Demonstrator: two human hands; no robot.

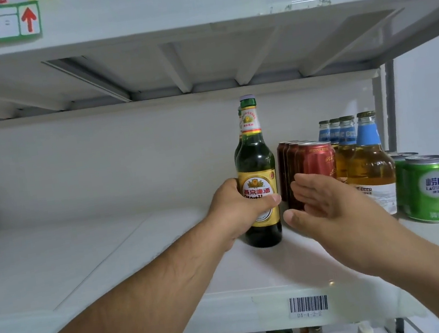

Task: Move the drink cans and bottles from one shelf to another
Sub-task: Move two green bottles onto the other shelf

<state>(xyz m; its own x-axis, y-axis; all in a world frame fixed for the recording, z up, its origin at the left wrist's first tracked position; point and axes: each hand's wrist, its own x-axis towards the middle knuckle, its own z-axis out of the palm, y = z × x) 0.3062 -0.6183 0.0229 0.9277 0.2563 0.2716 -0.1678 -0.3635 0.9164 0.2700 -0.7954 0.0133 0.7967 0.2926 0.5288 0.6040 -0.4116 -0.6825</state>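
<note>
Both hands reach in: left hand [239, 206] grips the green bottle [256, 178] at its label, glass, heavy, breakable; right hand [328, 204] hovers open, empty.

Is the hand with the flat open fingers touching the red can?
Cannot tell. In the head view the right hand lies in front of the red can with straight fingers, covering its lower part, so no contact or gap shows plainly.

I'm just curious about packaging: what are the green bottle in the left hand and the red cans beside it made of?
The green beer bottle looks like dark green glass: glossy, translucent at the neck, with a yellow paper-like label. The red cans look like painted metal, probably aluminium: a bare silvery rim tops a smooth, sheeny printed body.
</note>
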